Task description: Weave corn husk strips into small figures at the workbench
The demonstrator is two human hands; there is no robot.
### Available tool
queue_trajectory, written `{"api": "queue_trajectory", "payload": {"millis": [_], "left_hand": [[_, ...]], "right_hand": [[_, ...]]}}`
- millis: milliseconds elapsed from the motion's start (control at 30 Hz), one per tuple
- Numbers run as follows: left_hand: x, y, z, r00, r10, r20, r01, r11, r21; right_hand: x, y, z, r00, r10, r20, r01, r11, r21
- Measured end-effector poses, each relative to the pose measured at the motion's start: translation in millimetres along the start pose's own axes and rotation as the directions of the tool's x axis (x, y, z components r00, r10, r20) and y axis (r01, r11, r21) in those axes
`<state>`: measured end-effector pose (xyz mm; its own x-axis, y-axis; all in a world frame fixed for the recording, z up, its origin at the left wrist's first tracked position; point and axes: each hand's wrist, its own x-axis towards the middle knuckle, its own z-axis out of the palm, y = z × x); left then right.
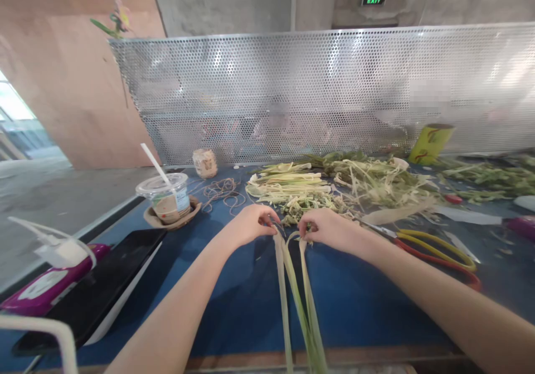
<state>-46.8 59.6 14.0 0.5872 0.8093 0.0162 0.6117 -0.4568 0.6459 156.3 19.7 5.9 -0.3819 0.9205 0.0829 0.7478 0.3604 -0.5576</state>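
Long pale-green plant strips (pixel 297 285) hang over the blue tabletop (pixel 238 301) toward its front edge, their upper ends between my two hands. My left hand (pixel 259 222) pinches the top of the left strip with thumb and fingers. A short distance to its right, my right hand (pixel 316 226) is closed on the end of the right strip. The middle strip curves up between both hands, and what holds its top I cannot tell. Just beyond my fingers lie a bundle of flat yellow-green strips (pixel 292 184) and small crumpled plant scraps (pixel 305 205).
Scissors (pixel 438 248) with yellow and red handles lie right of my right forearm. A lidded cup (pixel 169 200) with a straw, a coil of cord (pixel 225 191), a black tablet-like slab (pixel 96 285) and a purple power strip (pixel 54 282) are left. A perforated metal screen (pixel 267 95) stands behind.
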Motion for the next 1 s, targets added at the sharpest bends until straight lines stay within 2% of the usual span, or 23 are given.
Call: {"api": "queue_trajectory", "payload": {"millis": [167,267,333,400,467,533,633,767,867,1000], "left_hand": [[-2.0,4.6,-2.0,1.0,0.004,0.03,-0.003,0.999,-0.043],[-4.8,7.5,-5.5,0.999,0.0,0.038,0.004,0.996,-0.089],[-6.4,8.6,-7.3,0.999,-0.025,0.037,0.032,0.98,-0.194],[-7.2,9.2,-8.0,0.997,-0.067,0.037,0.076,0.916,-0.393],[-7.3,9.9,-7.9,0.994,-0.1,0.049,0.109,0.804,-0.585],[-7.1,11.1,-7.4,0.994,-0.101,0.048,0.107,0.732,-0.673],[-7.1,13.9,-5.9,0.995,-0.096,-0.04,0.043,0.731,-0.681],[-8.1,18.1,-2.5,0.978,-0.058,-0.199,-0.071,0.807,-0.587],[-8.5,20.9,1.0,0.958,-0.079,-0.277,-0.085,0.843,-0.532],[-7.6,24.2,7.2,0.93,-0.141,-0.34,-0.081,0.823,-0.562]], "right_hand": [[1.6,5.8,8.9,0.999,-0.034,-0.039,0.032,0.998,-0.047],[1.2,1.7,3.2,0.996,-0.04,-0.081,0.038,0.999,-0.023],[-0.5,-4.0,-5.0,0.993,-0.044,-0.11,0.045,0.999,0.006],[-2.9,-9.6,-14.7,0.992,-0.027,-0.122,0.036,0.997,0.067],[-5.1,-12.7,-23.9,0.995,0.02,-0.102,0.001,0.981,0.196],[-6.0,-13.0,-31.0,0.998,0.049,-0.049,-0.031,0.946,0.323],[-5.0,-12.6,-38.7,0.999,0.036,0.008,-0.037,0.93,0.366],[-4.0,-21.9,-47.9,0.999,-0.034,-0.008,0.035,0.958,0.285],[-4.0,-33.6,-51.8,0.997,-0.078,-0.019,0.08,0.959,0.272],[1.3,-43.3,-47.7,0.995,-0.095,-0.014,0.094,0.938,0.332]]}}
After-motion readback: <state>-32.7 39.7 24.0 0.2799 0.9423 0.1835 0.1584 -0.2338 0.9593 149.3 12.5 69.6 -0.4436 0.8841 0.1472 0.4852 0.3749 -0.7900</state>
